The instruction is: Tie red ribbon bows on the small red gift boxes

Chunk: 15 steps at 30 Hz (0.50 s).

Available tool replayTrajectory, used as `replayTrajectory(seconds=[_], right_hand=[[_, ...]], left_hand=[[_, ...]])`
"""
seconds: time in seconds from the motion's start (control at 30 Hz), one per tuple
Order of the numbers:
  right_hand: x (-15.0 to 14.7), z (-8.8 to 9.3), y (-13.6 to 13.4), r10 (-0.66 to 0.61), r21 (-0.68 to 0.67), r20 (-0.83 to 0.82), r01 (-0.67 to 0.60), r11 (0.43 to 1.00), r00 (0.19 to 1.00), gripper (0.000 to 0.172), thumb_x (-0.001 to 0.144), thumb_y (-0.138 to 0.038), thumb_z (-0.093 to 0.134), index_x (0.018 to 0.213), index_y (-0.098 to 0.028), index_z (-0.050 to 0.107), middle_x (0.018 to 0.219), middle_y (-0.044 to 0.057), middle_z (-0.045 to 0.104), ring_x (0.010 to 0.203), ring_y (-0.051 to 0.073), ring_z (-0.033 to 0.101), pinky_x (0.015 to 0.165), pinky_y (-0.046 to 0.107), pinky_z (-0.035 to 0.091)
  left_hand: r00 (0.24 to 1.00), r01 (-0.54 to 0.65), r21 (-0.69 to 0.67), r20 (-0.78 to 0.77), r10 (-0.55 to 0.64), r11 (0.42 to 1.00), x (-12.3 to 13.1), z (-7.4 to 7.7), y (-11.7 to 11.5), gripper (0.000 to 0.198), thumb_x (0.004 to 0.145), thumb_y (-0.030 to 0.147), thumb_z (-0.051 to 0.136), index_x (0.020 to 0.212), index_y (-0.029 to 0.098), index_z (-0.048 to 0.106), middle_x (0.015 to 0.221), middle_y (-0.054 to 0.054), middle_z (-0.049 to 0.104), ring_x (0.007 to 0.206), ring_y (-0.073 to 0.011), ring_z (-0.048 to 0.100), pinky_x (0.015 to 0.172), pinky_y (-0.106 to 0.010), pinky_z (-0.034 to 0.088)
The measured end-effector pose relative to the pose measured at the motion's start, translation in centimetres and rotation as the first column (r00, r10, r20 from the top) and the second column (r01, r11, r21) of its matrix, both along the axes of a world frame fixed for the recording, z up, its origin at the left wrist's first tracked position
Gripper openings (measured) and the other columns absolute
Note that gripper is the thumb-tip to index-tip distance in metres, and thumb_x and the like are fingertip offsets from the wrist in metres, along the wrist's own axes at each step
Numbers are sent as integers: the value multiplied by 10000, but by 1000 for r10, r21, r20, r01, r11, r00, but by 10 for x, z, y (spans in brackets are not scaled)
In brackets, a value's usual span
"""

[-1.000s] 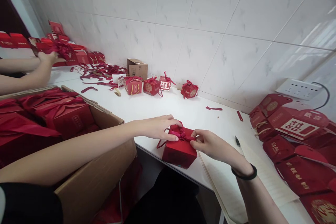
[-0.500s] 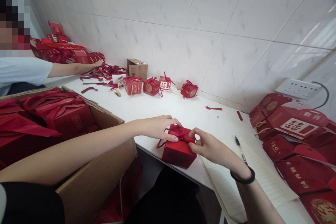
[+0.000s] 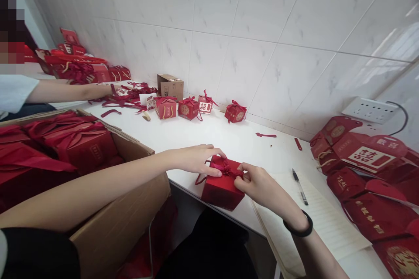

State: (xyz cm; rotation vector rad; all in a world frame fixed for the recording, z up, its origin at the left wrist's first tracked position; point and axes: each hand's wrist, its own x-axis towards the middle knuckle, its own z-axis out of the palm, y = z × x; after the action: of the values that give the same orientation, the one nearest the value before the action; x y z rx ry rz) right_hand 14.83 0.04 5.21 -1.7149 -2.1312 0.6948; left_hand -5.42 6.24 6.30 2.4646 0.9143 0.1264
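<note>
A small red gift box [image 3: 221, 189] stands at the near edge of the white table [image 3: 229, 139], with a red ribbon bow [image 3: 225, 168] on its top. My left hand [image 3: 196, 159] rests over the box's left top edge, fingers curled and pressed on the ribbon. My right hand [image 3: 257, 181] is at the box's right top corner, fingertips pinched on the ribbon's right end. A black band sits on my right wrist [image 3: 297, 226].
An open cardboard box [image 3: 124, 222] full of red boxes stands at the left. Finished small red boxes [image 3: 188, 108] line the wall. Flat red boxes [image 3: 369, 174] are heaped at the right, beside a pen [image 3: 299, 186] on paper. Another person's arm [image 3: 72, 91] reaches among loose ribbons.
My right hand has shifted slightly left, closer onto the bow. The other person's arm has moved toward the ribbons on the table.
</note>
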Motion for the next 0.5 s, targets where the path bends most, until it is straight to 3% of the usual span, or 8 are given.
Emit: replayTrajectory(seconds=[0.3, 0.5], right_hand=[[6, -5, -1, 59, 26, -53, -58, 998, 997, 40, 755, -223, 447, 789, -212, 465, 476, -87, 392, 451, 105, 366, 448, 219, 243], [-1, -7, -1, 4, 86, -8, -3, 996, 1000, 75, 774, -205, 412, 722, -205, 465, 466, -75, 393, 445, 106, 372, 458, 227, 241]], left_hand=[[1000, -4, -17, -11, 4, 1000, 0, -1, 0, 556, 798, 529, 500, 1270, 247, 420, 1150, -65, 511, 1057, -208, 491, 881, -286, 370], [1000, -13, -16, -17, 13, 1000, 0, -2, 1, 582, 792, 548, 497, 1277, 237, 416, 1159, -73, 512, 1055, -215, 497, 877, -289, 374]])
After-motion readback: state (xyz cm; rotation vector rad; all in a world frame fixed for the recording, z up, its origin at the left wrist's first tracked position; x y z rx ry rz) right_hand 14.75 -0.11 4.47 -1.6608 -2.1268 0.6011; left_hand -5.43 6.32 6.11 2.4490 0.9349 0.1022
